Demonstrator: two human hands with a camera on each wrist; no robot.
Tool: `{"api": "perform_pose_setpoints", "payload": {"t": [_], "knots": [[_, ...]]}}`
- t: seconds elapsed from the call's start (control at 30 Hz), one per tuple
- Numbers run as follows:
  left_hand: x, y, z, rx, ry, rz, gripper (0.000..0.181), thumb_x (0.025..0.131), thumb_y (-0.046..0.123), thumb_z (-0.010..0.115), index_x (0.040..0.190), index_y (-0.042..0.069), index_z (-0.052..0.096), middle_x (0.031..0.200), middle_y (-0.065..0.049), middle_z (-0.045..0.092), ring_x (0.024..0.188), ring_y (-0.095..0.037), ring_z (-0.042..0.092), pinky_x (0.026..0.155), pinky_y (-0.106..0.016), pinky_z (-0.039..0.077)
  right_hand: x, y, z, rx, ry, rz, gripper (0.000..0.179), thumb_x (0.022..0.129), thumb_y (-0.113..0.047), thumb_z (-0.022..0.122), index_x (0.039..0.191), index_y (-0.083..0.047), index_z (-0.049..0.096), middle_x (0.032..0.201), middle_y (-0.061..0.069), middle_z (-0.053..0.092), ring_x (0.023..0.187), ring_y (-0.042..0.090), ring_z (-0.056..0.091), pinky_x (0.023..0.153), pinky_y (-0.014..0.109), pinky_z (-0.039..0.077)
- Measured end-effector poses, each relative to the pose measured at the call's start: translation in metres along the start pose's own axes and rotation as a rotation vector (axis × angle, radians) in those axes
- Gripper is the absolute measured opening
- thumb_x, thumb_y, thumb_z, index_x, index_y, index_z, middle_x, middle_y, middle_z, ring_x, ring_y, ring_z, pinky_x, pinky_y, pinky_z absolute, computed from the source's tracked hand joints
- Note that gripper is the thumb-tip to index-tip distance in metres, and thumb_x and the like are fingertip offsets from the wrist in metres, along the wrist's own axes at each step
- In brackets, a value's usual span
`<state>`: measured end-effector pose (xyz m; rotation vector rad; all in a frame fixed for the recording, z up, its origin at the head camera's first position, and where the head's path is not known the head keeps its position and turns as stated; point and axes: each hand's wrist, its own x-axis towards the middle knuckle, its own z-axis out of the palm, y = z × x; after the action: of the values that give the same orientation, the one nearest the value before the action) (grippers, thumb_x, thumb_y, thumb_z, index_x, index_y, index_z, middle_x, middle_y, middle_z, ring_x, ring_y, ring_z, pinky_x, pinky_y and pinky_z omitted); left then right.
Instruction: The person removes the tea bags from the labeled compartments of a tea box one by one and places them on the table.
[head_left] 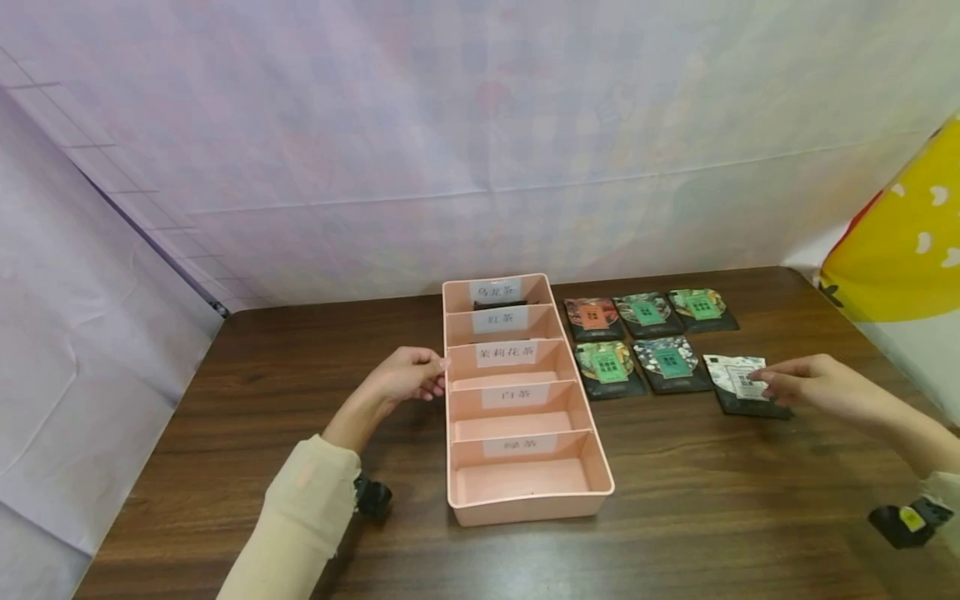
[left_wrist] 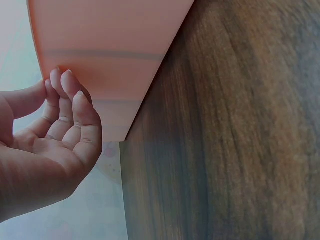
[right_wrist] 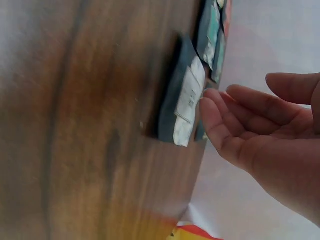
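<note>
A long pink divider box (head_left: 531,507) with white Chinese labels stands on the table. At its left rim my left hand (head_left: 408,372) pinches the edge between thumb and fingertips; the left wrist view shows this hand (left_wrist: 65,130) against the box's outer wall (left_wrist: 110,30). Over a white-and-black tea sachet (head_left: 735,379) lying flat, my right hand (head_left: 817,385) holds its fingers loosely bent. In the right wrist view, that hand (right_wrist: 265,120) has thumb and fingers apart, fingertips close to the sachet (right_wrist: 187,100); whether they touch is unclear.
Several tea sachets lie in two rows right of the box, among them a red one (head_left: 592,318), a green one (head_left: 703,308) and a blue-green one (head_left: 672,364). Dark packets (head_left: 501,305) show in the back compartment. A pale curtain (head_left: 375,150) hangs behind the wooden table (head_left: 300,350).
</note>
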<state>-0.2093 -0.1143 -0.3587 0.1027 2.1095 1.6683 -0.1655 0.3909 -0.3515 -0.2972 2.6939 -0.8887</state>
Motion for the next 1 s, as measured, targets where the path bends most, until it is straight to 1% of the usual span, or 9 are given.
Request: {"api": "perform_pose_setpoints", "payload": {"t": [0.1,0.2,0.4,0.5,0.57,0.73,0.8,0.9,1.0], "knots": [[0.001,-0.001,0.0,0.0,0.0,0.001,0.018,0.096,0.006,0.045,0.09,-0.009,0.053,0.069,-0.004,0.053,0.06,-0.011,0.053,0.054,-0.02,0.044,0.0,0.001,0.006,0.008,-0.015,0.004,0.035,0.098,-0.008,0.038,0.117,0.019,0.048,0.1,0.027,0.061,0.079,0.01,0.061,0.066,0.029,0.052],[0.001,-0.002,-0.001,-0.001,0.0,-0.001,0.018,0.096,0.006,0.045,0.091,-0.01,0.053,0.069,-0.004,0.053,0.06,-0.011,0.053,0.055,-0.021,0.044,0.0,0.002,0.01,0.037,-0.034,0.027,0.037,0.099,-0.011,0.037,0.12,0.019,0.045,0.109,0.033,0.055,0.085,0.01,0.06,0.07,0.03,0.052],[0.001,-0.002,-0.001,0.001,0.0,-0.002,0.019,0.096,0.007,0.045,0.09,-0.009,0.052,0.069,-0.004,0.053,0.06,-0.012,0.053,0.055,-0.021,0.044,0.005,0.006,0.012,0.071,-0.032,0.065,0.043,0.101,-0.017,0.034,0.124,0.018,0.041,0.125,0.036,0.041,0.102,0.032,0.056,0.075,0.034,0.051],[0.001,-0.002,-0.001,0.001,-0.001,0.001,0.019,0.096,0.008,0.045,0.085,-0.006,0.053,0.068,-0.004,0.053,0.06,-0.012,0.053,0.055,-0.021,0.044,0.009,0.009,0.01,0.08,-0.027,0.057,0.043,0.1,-0.017,0.034,0.124,0.018,0.041,0.127,0.036,0.038,0.104,0.035,0.053,0.077,0.036,0.051],[0.002,-0.002,-0.001,0.0,-0.003,0.002,0.019,0.096,0.008,0.046,0.084,-0.005,0.053,0.068,-0.004,0.053,0.06,-0.012,0.053,0.055,-0.021,0.044,0.012,0.01,0.009,0.081,-0.026,0.057,0.042,0.1,-0.016,0.035,0.124,0.018,0.041,0.128,0.036,0.037,0.103,0.028,0.055,0.077,0.036,0.05],[0.003,-0.003,-0.001,0.0,0.0,-0.005,0.019,0.096,0.008,0.045,0.086,-0.006,0.053,0.069,-0.005,0.053,0.06,-0.012,0.053,0.055,-0.021,0.044,0.018,0.014,0.005,0.066,-0.008,0.052,0.04,0.1,-0.015,0.036,0.124,0.015,0.043,0.128,0.036,0.038,0.093,0.003,0.054,0.076,0.035,0.051],[0.003,-0.002,-0.001,0.001,0.003,-0.009,0.019,0.096,0.008,0.045,0.087,-0.007,0.052,0.069,-0.005,0.053,0.06,-0.012,0.053,0.055,-0.021,0.044,0.021,0.016,0.004,0.054,-0.002,0.037,0.039,0.1,-0.014,0.036,0.123,0.015,0.045,0.126,0.037,0.039,0.094,0.008,0.056,0.075,0.035,0.051],[0.003,-0.003,-0.001,0.001,0.004,-0.011,0.02,0.096,0.008,0.045,0.089,-0.009,0.052,0.069,-0.005,0.053,0.06,-0.012,0.053,0.055,-0.021,0.044,0.024,0.016,0.004,0.034,0.004,0.031,0.038,0.099,-0.014,0.036,0.123,0.014,0.046,0.126,0.037,0.039,0.098,0.023,0.057,0.073,0.035,0.052],[0.003,-0.003,-0.001,-0.001,0.002,-0.009,0.02,0.096,0.007,0.045,0.092,-0.011,0.051,0.069,-0.005,0.053,0.06,-0.012,0.053,0.055,-0.021,0.044,0.026,0.017,0.003,0.023,0.001,0.033,0.038,0.1,-0.014,0.036,0.123,0.014,0.046,0.127,0.037,0.037,0.1,0.032,0.055,0.073,0.035,0.052]]}}
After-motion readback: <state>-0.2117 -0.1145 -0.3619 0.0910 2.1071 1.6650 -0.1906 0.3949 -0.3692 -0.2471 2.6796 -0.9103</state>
